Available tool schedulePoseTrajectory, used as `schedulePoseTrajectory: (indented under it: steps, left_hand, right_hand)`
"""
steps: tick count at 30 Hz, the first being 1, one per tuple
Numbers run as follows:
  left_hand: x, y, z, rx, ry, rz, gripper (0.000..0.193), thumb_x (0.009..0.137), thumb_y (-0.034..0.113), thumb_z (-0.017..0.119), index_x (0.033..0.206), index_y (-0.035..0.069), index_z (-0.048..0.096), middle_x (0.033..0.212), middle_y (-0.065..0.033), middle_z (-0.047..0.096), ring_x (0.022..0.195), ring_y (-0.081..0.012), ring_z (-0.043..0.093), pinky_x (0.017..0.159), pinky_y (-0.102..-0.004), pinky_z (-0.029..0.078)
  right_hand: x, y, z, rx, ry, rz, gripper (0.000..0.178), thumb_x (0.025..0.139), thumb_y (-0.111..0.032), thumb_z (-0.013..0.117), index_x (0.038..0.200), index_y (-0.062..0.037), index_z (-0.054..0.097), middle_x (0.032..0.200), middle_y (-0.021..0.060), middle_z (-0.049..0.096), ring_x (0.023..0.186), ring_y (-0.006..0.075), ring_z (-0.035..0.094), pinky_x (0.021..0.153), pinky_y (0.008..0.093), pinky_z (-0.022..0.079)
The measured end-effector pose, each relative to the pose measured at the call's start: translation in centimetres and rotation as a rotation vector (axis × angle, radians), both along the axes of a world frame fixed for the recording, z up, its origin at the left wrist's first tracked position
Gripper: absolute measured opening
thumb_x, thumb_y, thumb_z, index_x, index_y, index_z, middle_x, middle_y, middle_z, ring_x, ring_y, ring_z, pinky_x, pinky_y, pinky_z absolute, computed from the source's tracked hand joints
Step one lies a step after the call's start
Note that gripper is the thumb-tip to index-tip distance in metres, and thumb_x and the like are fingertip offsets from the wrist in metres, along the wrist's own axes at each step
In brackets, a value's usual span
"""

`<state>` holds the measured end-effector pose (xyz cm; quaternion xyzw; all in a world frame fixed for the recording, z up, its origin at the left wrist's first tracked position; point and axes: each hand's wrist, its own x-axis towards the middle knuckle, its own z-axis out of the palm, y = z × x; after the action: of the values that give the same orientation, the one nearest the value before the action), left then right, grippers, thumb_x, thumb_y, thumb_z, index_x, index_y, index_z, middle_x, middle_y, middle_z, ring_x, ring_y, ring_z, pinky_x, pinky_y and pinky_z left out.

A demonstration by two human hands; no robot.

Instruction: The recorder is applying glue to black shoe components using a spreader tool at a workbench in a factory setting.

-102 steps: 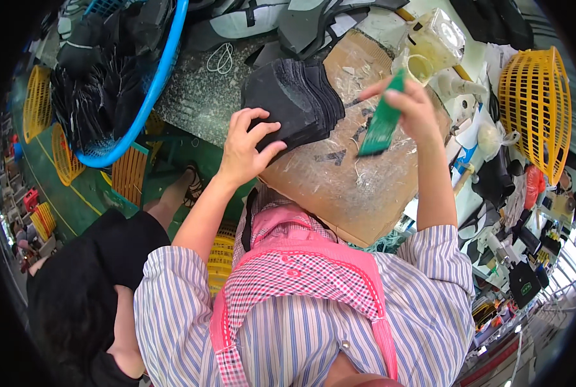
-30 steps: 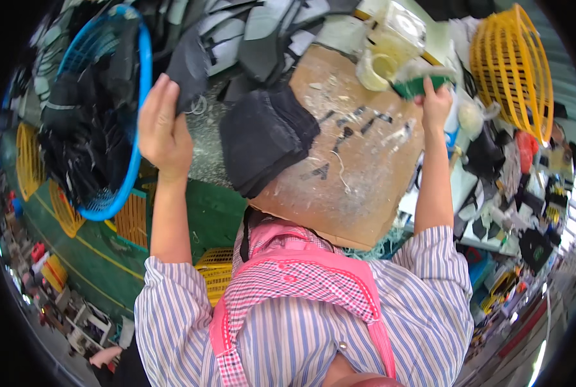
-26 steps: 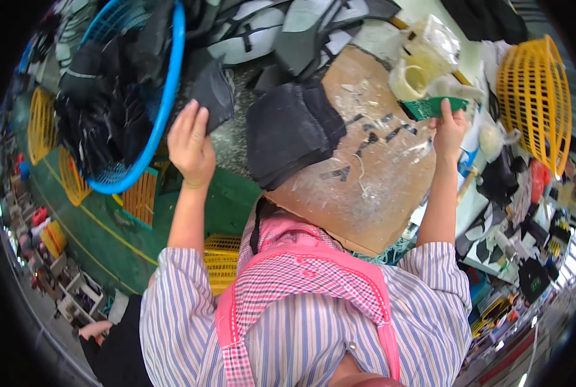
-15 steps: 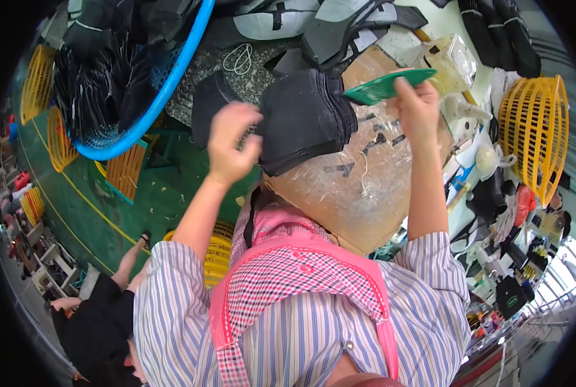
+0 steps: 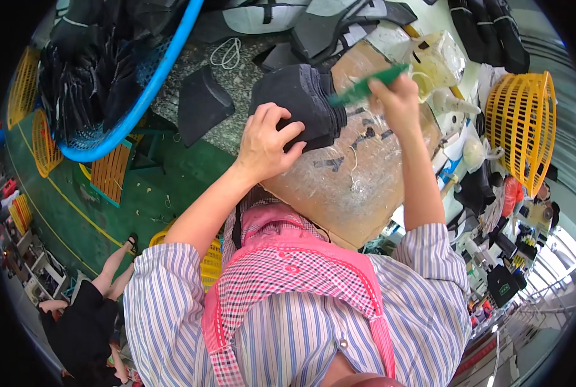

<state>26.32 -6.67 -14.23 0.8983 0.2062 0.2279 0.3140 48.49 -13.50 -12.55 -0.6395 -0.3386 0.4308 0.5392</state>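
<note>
A layered stack of black cut fabric-like pieces (image 5: pixel 307 97) lies on the worktable, partly over a sheet of cardboard (image 5: pixel 372 184). My left hand (image 5: pixel 266 143) rests on its near left part with the fingers spread and bent. Over the stack's right edge, my right hand (image 5: pixel 399 106) grips a flat green tool (image 5: pixel 359 91). Motion smears the tool, so its exact kind does not show. Left of the stack, a separate black curved piece (image 5: pixel 204 106) lies on the speckled tabletop (image 5: pixel 239 90).
A blue-rimmed basket (image 5: pixel 147 97) full of black pieces stands at the left. Behind the stack lie grey and black cut pieces (image 5: pixel 320 29) and a white cord (image 5: pixel 226 55). At right are a cloudy plastic container (image 5: pixel 437 58), a white bottle (image 5: pixel 454 102) and a yellow basket (image 5: pixel 526 122).
My left hand has come down onto the stack from its left side. My right hand has moved left with the green tool, which is now tilted. The whole view has shifted slightly.
</note>
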Motion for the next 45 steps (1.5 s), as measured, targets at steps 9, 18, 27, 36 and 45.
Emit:
schedulePoseTrajectory:
  steps: [9, 18, 27, 36, 45]
  left_hand:
    - [0.6, 0.8, 0.0, -0.714, -0.116, 0.505, 0.009, 0.077, 0.011, 0.054, 0.076, 0.002, 0.054, 0.069, -0.0013, 0.052, 0.069, -0.0101, 0.048, 0.064, -0.0221, 0.039]
    - [-1.8, 5.7, 8.8, 0.111, -0.449, 0.727, 0.012, 0.082, 0.007, 0.051, 0.090, -0.001, 0.053, 0.081, -0.0048, 0.053, 0.070, -0.0100, 0.049, 0.065, -0.0228, 0.041]
    - [1.3, 6.2, -0.1, -0.502, 0.241, 0.254, 0.023, 0.079, 0.023, 0.051, 0.091, 0.003, 0.054, 0.082, -0.0150, 0.059, 0.078, -0.0289, 0.057, 0.067, -0.0322, 0.043]
    - [1.8, 6.7, -0.6, -0.583, 0.321, 0.164, 0.035, 0.061, 0.014, 0.068, 0.092, 0.003, 0.055, 0.081, -0.0126, 0.060, 0.075, -0.0235, 0.059, 0.066, -0.0309, 0.044]
    - [0.8, 5.3, -0.2, -0.740, 0.156, 0.149, 0.024, 0.066, 0.007, 0.064, 0.082, 0.003, 0.047, 0.069, -0.0018, 0.050, 0.067, -0.0115, 0.047, 0.066, -0.0235, 0.039]
  right_hand:
    - [5.4, -7.2, -0.4, 0.099, -0.200, -0.506, 0.005, 0.075, -0.008, 0.059, 0.072, -0.0048, 0.057, 0.059, -0.0001, 0.054, 0.046, 0.0063, 0.043, 0.043, 0.0216, 0.035]
    - [11.6, -10.4, -2.6, 0.205, -0.234, -0.841, 0.010, 0.077, -0.009, 0.058, 0.073, -0.0011, 0.053, 0.063, 0.0043, 0.055, 0.041, 0.0097, 0.046, 0.040, 0.0211, 0.036]
    - [1.8, -1.3, 1.5, 0.191, 0.266, -0.289, 0.015, 0.075, -0.011, 0.058, 0.080, -0.0014, 0.048, 0.072, 0.0093, 0.058, 0.055, 0.0143, 0.057, 0.051, 0.0234, 0.049]
    - [-1.8, 5.1, -1.8, 0.055, -0.199, -0.043, 0.023, 0.070, -0.017, 0.065, 0.071, -0.0030, 0.046, 0.059, 0.0047, 0.054, 0.053, 0.0083, 0.053, 0.049, 0.0211, 0.042]
    - [-2.1, 0.5, -0.1, -0.047, -0.126, -0.052, 0.023, 0.070, -0.016, 0.063, 0.069, -0.0039, 0.043, 0.056, 0.0027, 0.052, 0.048, 0.0074, 0.050, 0.043, 0.0204, 0.038]
